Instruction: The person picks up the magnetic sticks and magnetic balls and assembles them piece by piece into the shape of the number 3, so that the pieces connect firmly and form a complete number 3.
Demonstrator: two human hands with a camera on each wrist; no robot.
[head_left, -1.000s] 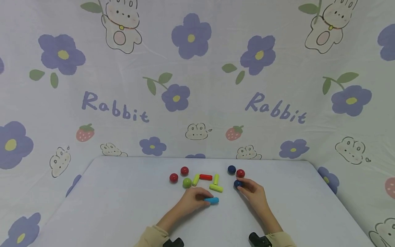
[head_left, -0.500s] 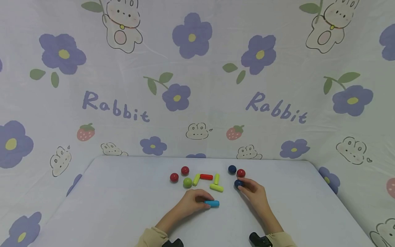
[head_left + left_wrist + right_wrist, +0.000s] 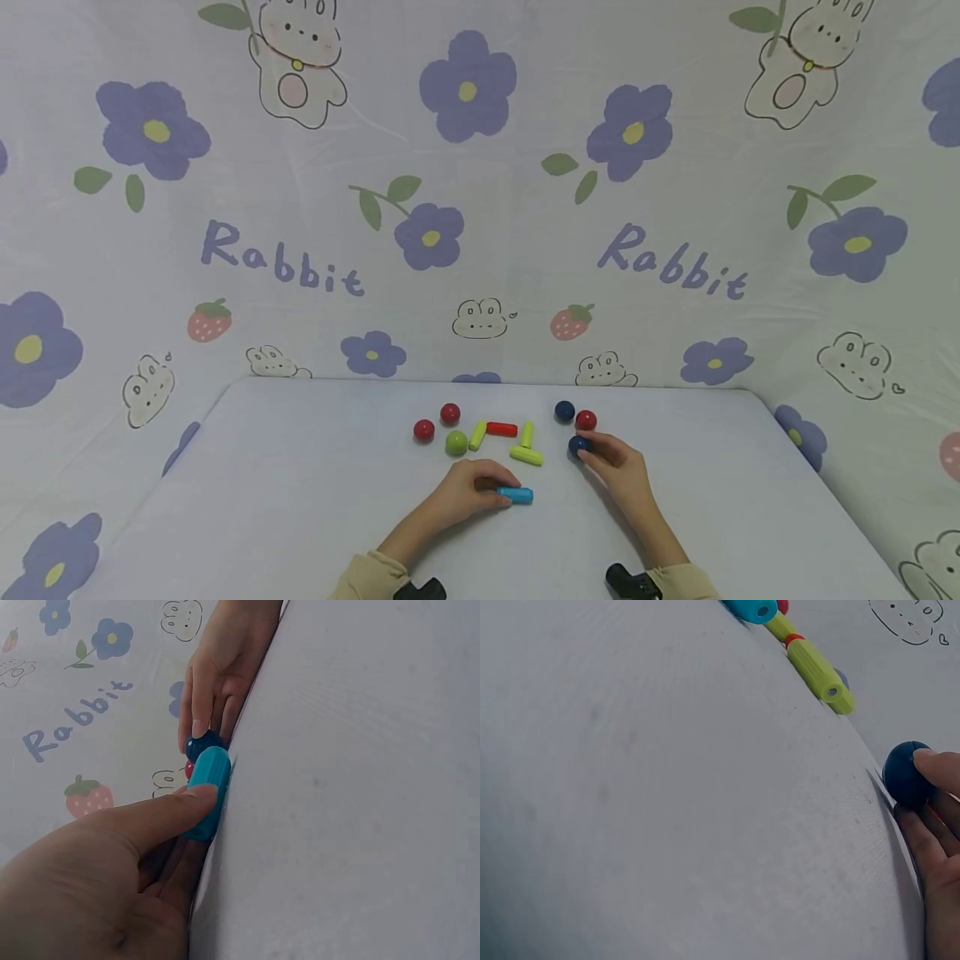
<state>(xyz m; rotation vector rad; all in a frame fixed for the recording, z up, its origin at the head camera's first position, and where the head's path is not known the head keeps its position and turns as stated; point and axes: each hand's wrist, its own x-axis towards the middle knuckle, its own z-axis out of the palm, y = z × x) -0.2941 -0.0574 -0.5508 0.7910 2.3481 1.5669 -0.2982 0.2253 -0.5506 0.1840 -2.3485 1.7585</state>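
Head view shows us a left hand pinching a light-blue cylindrical bead between thumb and fingers, over the near middle of the white table; in the left wrist view we see the thumb across its faceted side. To the right and a little farther, the right hand pinches a dark-blue ball between thumb and fingertips; we cannot tell whether that ball rests on the tabletop. Just beyond it we find a red ball and a second dark-blue ball. Farther than the bead lie a red cylinder and three yellow-green cylinders. Left of these we see a green ball and two red balls.
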